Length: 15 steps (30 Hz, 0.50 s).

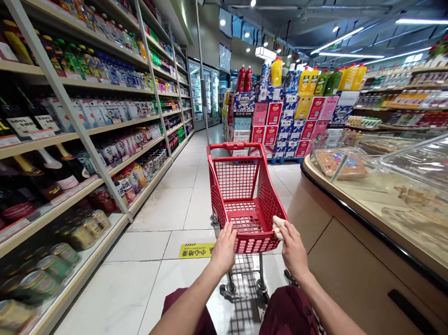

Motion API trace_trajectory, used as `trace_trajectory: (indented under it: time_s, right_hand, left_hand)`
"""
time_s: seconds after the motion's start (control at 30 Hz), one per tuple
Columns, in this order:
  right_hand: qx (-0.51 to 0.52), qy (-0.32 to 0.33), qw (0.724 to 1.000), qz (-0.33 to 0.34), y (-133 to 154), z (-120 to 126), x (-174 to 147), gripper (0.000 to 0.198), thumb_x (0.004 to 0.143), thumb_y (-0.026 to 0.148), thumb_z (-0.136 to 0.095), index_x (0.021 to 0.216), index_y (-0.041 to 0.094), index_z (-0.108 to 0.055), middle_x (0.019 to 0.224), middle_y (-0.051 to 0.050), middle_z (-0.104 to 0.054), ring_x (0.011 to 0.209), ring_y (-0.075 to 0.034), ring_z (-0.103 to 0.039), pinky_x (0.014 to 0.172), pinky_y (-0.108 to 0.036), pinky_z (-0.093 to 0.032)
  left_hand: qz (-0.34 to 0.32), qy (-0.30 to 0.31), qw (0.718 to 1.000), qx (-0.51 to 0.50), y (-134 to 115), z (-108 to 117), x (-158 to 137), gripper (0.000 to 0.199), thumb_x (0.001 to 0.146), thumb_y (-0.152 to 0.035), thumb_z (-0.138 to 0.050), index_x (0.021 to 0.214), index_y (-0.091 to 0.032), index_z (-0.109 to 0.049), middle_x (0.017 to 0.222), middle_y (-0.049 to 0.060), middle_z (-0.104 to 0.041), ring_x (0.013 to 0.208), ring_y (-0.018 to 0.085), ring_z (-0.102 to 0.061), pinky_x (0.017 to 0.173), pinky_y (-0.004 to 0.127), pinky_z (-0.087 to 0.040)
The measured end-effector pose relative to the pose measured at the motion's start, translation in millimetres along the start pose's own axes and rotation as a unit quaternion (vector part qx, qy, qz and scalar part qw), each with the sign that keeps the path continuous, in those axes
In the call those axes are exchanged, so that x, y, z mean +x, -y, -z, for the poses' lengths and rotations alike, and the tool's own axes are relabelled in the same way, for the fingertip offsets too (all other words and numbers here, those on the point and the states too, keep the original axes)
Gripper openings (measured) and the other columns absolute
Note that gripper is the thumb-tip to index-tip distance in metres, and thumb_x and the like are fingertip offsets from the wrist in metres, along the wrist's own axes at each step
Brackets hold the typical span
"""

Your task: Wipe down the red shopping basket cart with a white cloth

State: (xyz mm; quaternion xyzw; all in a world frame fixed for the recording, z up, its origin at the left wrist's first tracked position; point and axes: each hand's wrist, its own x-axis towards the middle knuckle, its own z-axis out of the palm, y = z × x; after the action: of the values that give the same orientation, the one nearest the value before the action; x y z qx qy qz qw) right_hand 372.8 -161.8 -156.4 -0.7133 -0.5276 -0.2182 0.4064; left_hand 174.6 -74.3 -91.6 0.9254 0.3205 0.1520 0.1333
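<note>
A small red plastic shopping cart (277,204) stands in front of me, its mesh basket holding nothing. My left hand (224,246) grips the near left corner of the basket, fingers on the rim. At the near right corner, my right hand (292,244) is closed on a whitish cloth (278,226), which touches the basket's rim. The palm side of both hands is hidden. A thin metal pole (203,88) rises from the cart's far left corner.
Drink shelves (103,127) line the left side. A glass-topped food counter (331,191) stands close on the right. Stacked drink cartons (274,121) are ahead. A yellow floor sticker (196,250) lies on the white tiles (143,278) left of the cart.
</note>
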Motion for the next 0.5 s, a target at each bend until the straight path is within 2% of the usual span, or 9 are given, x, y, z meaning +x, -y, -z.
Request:
trace_trajectory:
  time_s: [0.03,0.17,0.23,0.3,0.37,0.43,0.47,0.5]
  right_hand:
    - [0.009,0.006,1.0,0.002,6,-3,-1,0.046,0.082,0.01,-0.03,0.123,0.021,-0.048,0.125,-0.009,-0.05,0.121,-0.019,-0.038,0.098,-0.045,-0.035]
    - [0.097,0.075,0.989,0.08,53,-22,-4,0.045,0.079,0.006,-0.031,0.116,0.017,-0.055,0.122,-0.01,-0.054,0.118,-0.018,-0.044,0.097,-0.04,-0.038]
    - [0.141,0.086,0.985,0.057,58,-17,1,0.042,0.077,0.008,-0.034,0.109,0.018,-0.059,0.119,-0.009,-0.056,0.115,-0.019,-0.046,0.097,-0.041,-0.037]
    - [0.187,0.064,0.98,-0.034,48,0,11,0.036,0.075,0.012,-0.038,0.1,0.019,-0.064,0.11,-0.008,-0.061,0.107,-0.021,-0.052,0.095,-0.042,-0.039]
    - [0.253,0.044,0.951,-0.17,35,21,25,0.031,0.074,0.018,-0.042,0.095,0.017,-0.064,0.097,-0.008,-0.066,0.093,-0.021,-0.059,0.084,-0.04,-0.046]
    - [0.356,0.06,0.891,-0.276,31,39,39,0.032,0.073,0.023,-0.046,0.099,0.014,-0.061,0.086,-0.006,-0.067,0.077,-0.019,-0.062,0.07,-0.034,-0.05]
    - [0.409,0.074,0.857,-0.306,33,45,44,0.035,0.072,0.025,-0.047,0.103,0.014,-0.059,0.085,-0.006,-0.067,0.072,-0.018,-0.062,0.065,-0.031,-0.05]
    - [0.451,0.086,0.828,-0.32,37,49,49,0.039,0.072,0.026,-0.048,0.108,0.014,-0.056,0.086,-0.006,-0.067,0.07,-0.017,-0.062,0.063,-0.029,-0.05]
  left_hand:
    - [0.002,0.0,1.0,-0.003,-1,-1,0,0.058,0.065,0.002,-0.039,0.122,-0.009,-0.041,0.143,0.014,-0.023,0.133,0.02,-0.012,0.108,0.041,-0.022]
    - [0.008,0.01,1.0,-0.004,-5,-2,-1,0.062,0.064,0.001,-0.04,0.126,-0.009,-0.037,0.144,0.013,-0.022,0.134,0.02,-0.011,0.109,0.041,-0.02]
    - [0.009,0.019,1.0,0.003,-6,1,-3,0.062,0.065,0.0,-0.04,0.126,-0.01,-0.038,0.144,0.013,-0.022,0.134,0.02,-0.011,0.109,0.041,-0.02]
    - [0.013,0.025,1.0,0.006,-7,6,-2,0.058,0.066,0.0,-0.04,0.123,-0.011,-0.041,0.143,0.013,-0.023,0.134,0.02,-0.012,0.109,0.042,-0.018]
    - [0.032,0.006,0.999,-0.02,-13,12,1,0.054,0.067,-0.003,-0.042,0.12,-0.012,-0.044,0.143,0.012,-0.025,0.134,0.021,-0.012,0.109,0.045,-0.014]
    - [0.067,-0.034,0.99,-0.118,-23,18,7,0.054,0.067,-0.007,-0.048,0.121,-0.014,-0.043,0.142,0.012,-0.027,0.133,0.023,-0.016,0.108,0.045,-0.014]
    - [0.086,-0.044,0.975,-0.202,-30,20,11,0.056,0.067,-0.011,-0.051,0.122,-0.015,-0.042,0.14,0.011,-0.032,0.131,0.024,-0.023,0.107,0.044,-0.019]
    - [0.104,-0.039,0.946,-0.304,-36,20,14,0.058,0.068,-0.015,-0.054,0.124,-0.016,-0.04,0.136,0.011,-0.039,0.126,0.024,-0.032,0.103,0.041,-0.027]
